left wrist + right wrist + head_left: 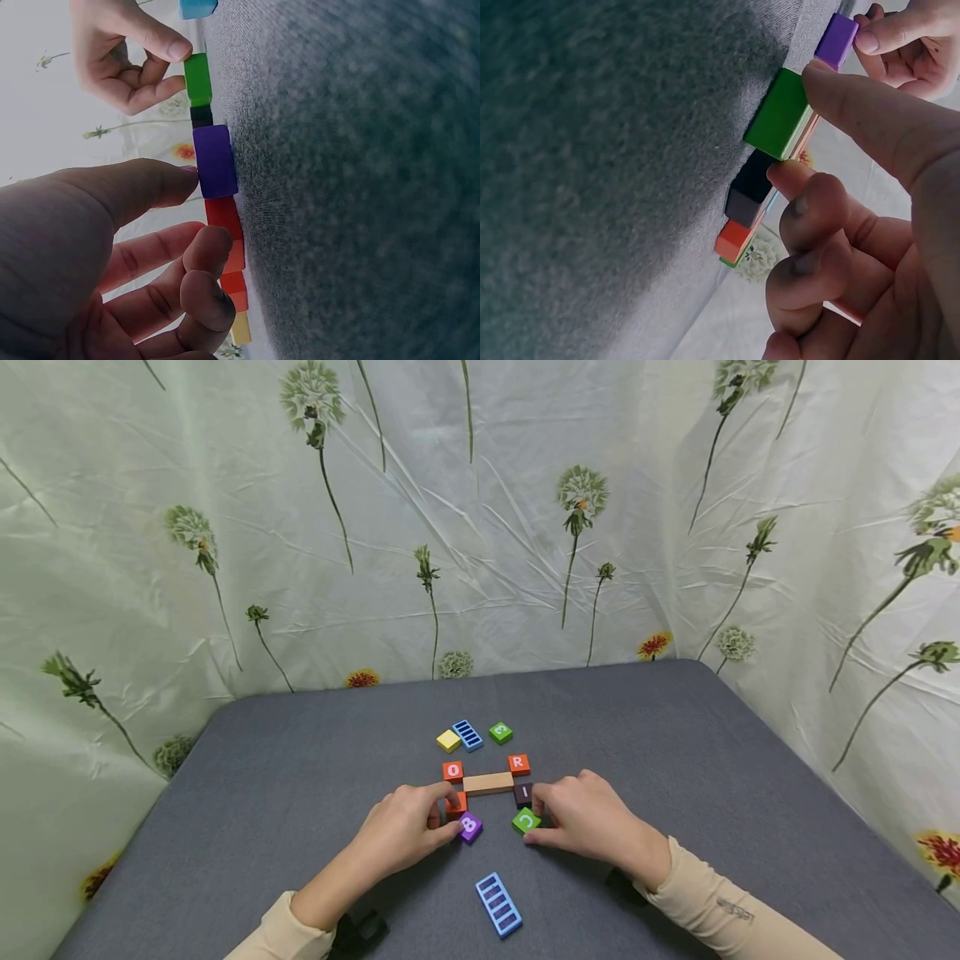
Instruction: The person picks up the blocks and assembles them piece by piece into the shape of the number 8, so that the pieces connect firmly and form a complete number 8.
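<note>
My left hand [408, 827] has its thumb tip at the edge of a purple letter block [471, 828]. Its index finger reaches over a red block [456, 807] just behind, and the other fingers hang loosely curled. My right hand [588, 814] pinches a green block marked C [527, 821] between thumb and index finger, low at the cloth in the right wrist view. Right behind the green block is a dark block marked I [522, 794]. A plain wooden bar [487, 783] lies between the two columns of blocks.
An orange O block [452, 770] and an orange R block [518, 764] flank the bar. Farther back are a yellow block [448, 741], a blue slotted piece [467, 735] and another green block [501, 732]. A second blue slotted piece [498, 905] lies nearer on the grey table [637, 727].
</note>
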Demonstrator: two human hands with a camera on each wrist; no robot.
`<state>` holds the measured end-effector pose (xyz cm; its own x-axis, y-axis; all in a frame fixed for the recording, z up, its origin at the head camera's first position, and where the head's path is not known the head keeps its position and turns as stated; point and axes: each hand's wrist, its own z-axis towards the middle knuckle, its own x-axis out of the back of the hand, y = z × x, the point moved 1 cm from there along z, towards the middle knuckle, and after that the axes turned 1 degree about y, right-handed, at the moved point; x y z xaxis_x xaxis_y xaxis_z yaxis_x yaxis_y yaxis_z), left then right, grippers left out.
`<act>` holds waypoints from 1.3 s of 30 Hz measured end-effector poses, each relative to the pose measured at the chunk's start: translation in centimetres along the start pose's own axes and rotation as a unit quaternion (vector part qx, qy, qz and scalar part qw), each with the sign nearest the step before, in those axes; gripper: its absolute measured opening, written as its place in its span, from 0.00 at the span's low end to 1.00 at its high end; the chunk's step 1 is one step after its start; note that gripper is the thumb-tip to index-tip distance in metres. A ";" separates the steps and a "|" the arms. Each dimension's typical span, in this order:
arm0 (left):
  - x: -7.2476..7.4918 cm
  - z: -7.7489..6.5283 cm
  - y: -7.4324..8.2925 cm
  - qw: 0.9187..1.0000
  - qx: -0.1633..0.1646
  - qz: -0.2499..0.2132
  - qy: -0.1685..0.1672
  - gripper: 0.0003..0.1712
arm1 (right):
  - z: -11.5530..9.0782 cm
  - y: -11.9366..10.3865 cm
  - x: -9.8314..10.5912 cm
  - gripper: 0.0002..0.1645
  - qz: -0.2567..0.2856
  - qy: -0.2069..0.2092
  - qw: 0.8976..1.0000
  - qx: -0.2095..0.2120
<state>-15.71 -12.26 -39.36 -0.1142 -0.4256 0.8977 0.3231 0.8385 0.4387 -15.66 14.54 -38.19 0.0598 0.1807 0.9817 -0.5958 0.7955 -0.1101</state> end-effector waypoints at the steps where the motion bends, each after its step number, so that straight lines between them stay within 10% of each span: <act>1: 0.0 0.0 0.0 1.000 0.000 0.000 0.000 0.14 | 0.0 -0.1 0.0 0.21 -0.001 0.002 1.000 0.002; 39: 0.0 0.0 -0.1 1.000 0.001 0.004 -0.005 0.16 | 0.7 -0.6 -0.4 0.24 -0.030 0.031 0.999 0.017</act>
<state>-15.75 -12.36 -39.45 -0.1201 -0.4155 0.9016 0.3226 0.8425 0.4313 -15.86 13.60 -38.38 0.1443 0.1700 0.9748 -0.6168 0.7858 -0.0457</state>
